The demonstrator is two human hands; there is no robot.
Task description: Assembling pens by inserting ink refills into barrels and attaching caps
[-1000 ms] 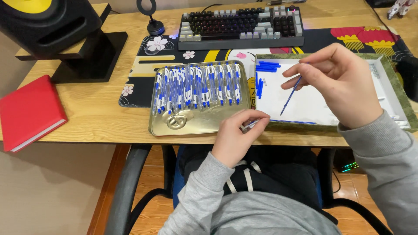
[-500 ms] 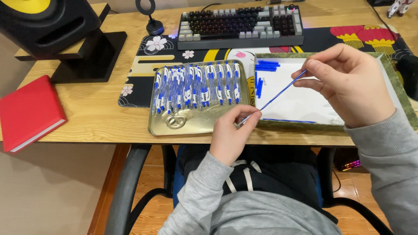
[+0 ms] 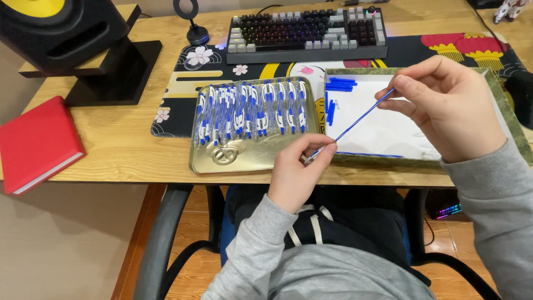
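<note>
Blue pen refill (image 3: 355, 123) stretches on a slant between both hands, above the near edge of the wooden desk (image 3: 122, 144). Its lower tip is pinched between thumb and forefinger of the left hand (image 3: 297, 175), which hangs just past the desk's front edge, over the lap. Its upper end is pinched by the fingertips of the right hand (image 3: 449, 108), raised over a shallow green-rimmed box (image 3: 513, 119) with a white floor. Both hands are narrowly closed on the refill.

Inside the box, a small heap of short blue pieces (image 3: 337, 88) lies in the far left corner, and another thin blue refill (image 3: 369, 154) lies along the near wall; the white floor between them is bare. Just left of the box, touching or nearly so, sits a gold metal tray (image 3: 222, 161) holding a row of blue-and-white pens (image 3: 250, 108) side by side; its near part is bare metal. A patterned desk mat (image 3: 183, 105) runs under tray and box, with a keyboard (image 3: 305, 30) at the far edge. A red book (image 3: 36, 141) lies at the left, overhanging the desk's front edge, near a black speaker on a stand (image 3: 78, 39).
</note>
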